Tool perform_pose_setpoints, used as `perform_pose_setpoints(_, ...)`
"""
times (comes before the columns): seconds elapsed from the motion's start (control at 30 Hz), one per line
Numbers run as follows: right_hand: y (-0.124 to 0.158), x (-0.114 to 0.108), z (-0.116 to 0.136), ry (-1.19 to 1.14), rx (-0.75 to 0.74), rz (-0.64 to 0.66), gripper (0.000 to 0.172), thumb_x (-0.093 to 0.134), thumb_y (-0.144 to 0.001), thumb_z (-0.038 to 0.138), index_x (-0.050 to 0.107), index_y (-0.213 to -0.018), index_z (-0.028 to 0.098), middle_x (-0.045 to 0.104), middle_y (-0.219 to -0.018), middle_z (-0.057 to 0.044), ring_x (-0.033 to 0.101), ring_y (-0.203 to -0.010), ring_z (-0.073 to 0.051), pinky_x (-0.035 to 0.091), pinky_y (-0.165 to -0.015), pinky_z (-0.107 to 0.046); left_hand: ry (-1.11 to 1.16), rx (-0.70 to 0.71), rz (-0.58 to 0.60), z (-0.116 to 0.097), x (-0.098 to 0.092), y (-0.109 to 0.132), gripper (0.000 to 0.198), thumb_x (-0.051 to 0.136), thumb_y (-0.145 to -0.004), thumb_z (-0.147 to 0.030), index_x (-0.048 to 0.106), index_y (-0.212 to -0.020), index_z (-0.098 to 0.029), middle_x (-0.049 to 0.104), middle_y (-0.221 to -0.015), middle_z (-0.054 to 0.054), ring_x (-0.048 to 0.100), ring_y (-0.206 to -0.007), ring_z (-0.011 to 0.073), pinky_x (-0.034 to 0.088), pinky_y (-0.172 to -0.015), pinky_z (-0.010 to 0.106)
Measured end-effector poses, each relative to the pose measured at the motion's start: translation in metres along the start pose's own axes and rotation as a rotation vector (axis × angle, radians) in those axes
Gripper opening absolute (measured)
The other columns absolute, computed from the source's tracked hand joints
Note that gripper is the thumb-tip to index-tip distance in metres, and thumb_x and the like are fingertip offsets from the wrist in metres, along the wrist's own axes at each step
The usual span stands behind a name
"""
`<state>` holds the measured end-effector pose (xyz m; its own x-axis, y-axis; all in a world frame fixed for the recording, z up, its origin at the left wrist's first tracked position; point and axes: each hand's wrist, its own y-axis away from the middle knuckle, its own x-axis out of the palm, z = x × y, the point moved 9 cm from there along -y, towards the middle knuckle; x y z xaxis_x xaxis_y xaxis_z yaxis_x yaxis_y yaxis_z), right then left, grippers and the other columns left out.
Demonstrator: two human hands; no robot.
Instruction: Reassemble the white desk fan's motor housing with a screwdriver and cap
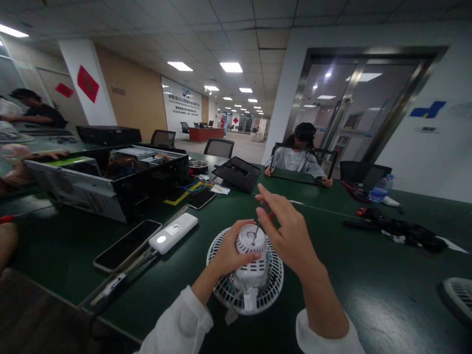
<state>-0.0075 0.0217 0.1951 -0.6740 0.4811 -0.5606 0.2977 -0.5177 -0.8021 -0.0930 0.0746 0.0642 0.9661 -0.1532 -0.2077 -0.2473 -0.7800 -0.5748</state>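
A white fan motor housing (253,268) sits on a round white fan grille (275,290) on the green table. My left hand (230,253) is wrapped round the housing's upper left side, thumb across its front. Above it, my right hand (283,223) holds a screwdriver (257,230) between thumb and fingers. The thin shaft points down, its tip at the top of the housing; the handle is mostly hidden by my fingers. A short cable hangs at the housing's lower front.
Left of the fan lie a white power bank (174,233), two phones and an open computer case (110,177). A person across the table holds a black frame (300,181). Black straps (401,228) and a bottle (381,189) are at right.
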Motion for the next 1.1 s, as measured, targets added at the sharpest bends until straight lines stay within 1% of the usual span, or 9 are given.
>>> perform_pose_setpoints(0.07,0.000,0.003,0.002,-0.058,-0.022,0.032,0.043,0.040,-0.088,0.017,0.042,-0.131,0.021,0.063,-0.106,-0.007,0.058,-0.092,-0.017,0.049,-0.077,-0.035,-0.001,0.003,0.008,-0.001,0.001,0.000,0.064,0.072,-0.064,-0.040,0.045,-0.118,-0.019,0.054,-0.116,0.009,0.052,-0.106,0.0267,0.039,-0.094,0.041)
perform_pose_setpoints(0.23,0.002,-0.001,0.002,0.072,-0.034,-0.053,0.027,0.049,-0.087,0.024,0.058,-0.111,0.016,0.066,-0.085,-0.007,0.059,-0.077,-0.018,0.049,-0.069,-0.032,-0.015,0.007,0.000,-0.001,0.000,0.000,0.065,0.071,-0.063,-0.043,0.046,-0.118,-0.019,0.054,-0.117,0.008,0.052,-0.107,0.0275,0.039,-0.095,0.042)
perform_pose_setpoints(0.4,0.002,0.000,0.005,0.003,-0.048,-0.023,0.034,0.041,-0.088,0.016,0.051,-0.121,0.013,0.065,-0.099,-0.010,0.058,-0.092,-0.018,0.048,-0.078,-0.033,-0.002,0.005,0.013,-0.001,0.001,0.000,0.065,0.072,-0.064,-0.041,0.045,-0.118,-0.019,0.054,-0.116,0.008,0.052,-0.106,0.0263,0.039,-0.094,0.040)
perform_pose_setpoints(0.47,0.002,-0.002,0.005,-0.002,-0.047,-0.028,0.032,0.042,-0.088,0.015,0.054,-0.117,0.014,0.066,-0.096,-0.008,0.059,-0.089,-0.017,0.048,-0.078,-0.032,0.008,0.006,0.013,-0.001,0.001,0.000,0.065,0.072,-0.064,-0.040,0.045,-0.118,-0.019,0.054,-0.116,0.008,0.052,-0.106,0.0261,0.039,-0.094,0.040)
perform_pose_setpoints(0.57,0.002,-0.004,0.002,0.071,-0.013,-0.058,0.027,0.050,-0.086,0.024,0.059,-0.109,0.014,0.065,-0.086,-0.008,0.058,-0.081,-0.020,0.048,-0.071,-0.034,0.016,0.005,0.006,-0.002,0.000,0.000,0.064,0.072,-0.063,-0.040,0.045,-0.118,-0.019,0.054,-0.116,0.008,0.052,-0.106,0.0262,0.038,-0.094,0.040)
perform_pose_setpoints(0.73,0.001,0.000,0.001,0.003,-0.015,-0.017,0.035,0.042,-0.089,0.016,0.050,-0.123,0.013,0.065,-0.098,-0.009,0.058,-0.089,-0.017,0.048,-0.077,-0.032,0.014,-0.008,0.006,0.001,0.001,0.001,0.065,0.072,-0.063,-0.038,0.044,-0.119,-0.019,0.054,-0.117,0.009,0.052,-0.106,0.0266,0.038,-0.095,0.041)
perform_pose_setpoints(0.9,0.001,-0.006,0.003,0.123,-0.029,-0.076,0.028,0.050,-0.086,0.025,0.061,-0.107,0.011,0.065,-0.079,-0.008,0.057,-0.075,-0.019,0.047,-0.068,-0.034,0.010,-0.012,-0.003,0.004,0.000,0.001,0.067,0.072,-0.063,-0.040,0.044,-0.120,-0.019,0.053,-0.118,0.009,0.051,-0.107,0.0266,0.038,-0.096,0.040)
perform_pose_setpoints(0.97,0.002,-0.005,0.001,0.138,-0.017,-0.070,0.031,0.049,-0.087,0.026,0.059,-0.111,0.010,0.065,-0.084,-0.009,0.057,-0.079,-0.020,0.048,-0.070,-0.035,0.014,-0.007,-0.006,0.004,0.000,0.001,0.067,0.072,-0.063,-0.040,0.044,-0.120,-0.019,0.053,-0.117,0.008,0.051,-0.107,0.0261,0.038,-0.095,0.039)
perform_pose_setpoints(1.1,0.003,-0.007,0.004,0.045,-0.052,-0.087,0.035,0.043,-0.087,0.016,0.054,-0.120,0.015,0.067,-0.095,-0.008,0.060,-0.087,-0.017,0.049,-0.075,-0.031,0.020,-0.003,0.005,0.003,0.001,0.002,0.067,0.072,-0.063,-0.038,0.044,-0.120,-0.018,0.054,-0.117,0.008,0.052,-0.106,0.0254,0.038,-0.095,0.037)
